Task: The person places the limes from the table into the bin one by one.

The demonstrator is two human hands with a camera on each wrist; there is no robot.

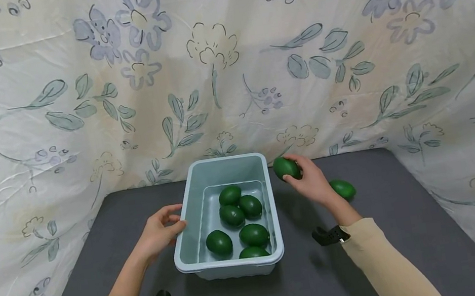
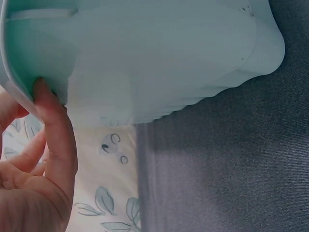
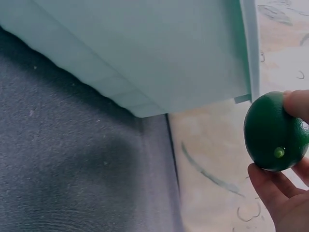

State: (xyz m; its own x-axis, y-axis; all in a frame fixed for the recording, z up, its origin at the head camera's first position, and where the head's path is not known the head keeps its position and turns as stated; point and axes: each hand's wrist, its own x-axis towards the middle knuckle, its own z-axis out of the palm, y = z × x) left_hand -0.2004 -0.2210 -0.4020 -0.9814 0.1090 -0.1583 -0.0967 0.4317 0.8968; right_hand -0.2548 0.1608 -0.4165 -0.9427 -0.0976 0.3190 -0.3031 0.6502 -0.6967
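A pale blue-green plastic bin (image 1: 196, 177) stands on the dark table with several green avocados (image 1: 254, 235) inside, the nearest one partly hidden by the front rim. My left hand (image 1: 160, 233) pinches the bin's left rim (image 2: 19, 94) between thumb and fingers. Just beyond the right rim, my right hand (image 1: 311, 180) grips a smooth green avocado (image 3: 270, 130) by its sides, raised to about rim height. A small light green stem nub shows on it in the right wrist view. Another avocado (image 1: 343, 189) lies on the table, partly behind the right wrist.
The dark grey tabletop (image 1: 399, 246) runs back to a hanging floral cloth (image 1: 248, 64), which also falls at both sides. Each wrist wears a black band (image 1: 329, 235) below a beige sleeve (image 1: 383, 259).
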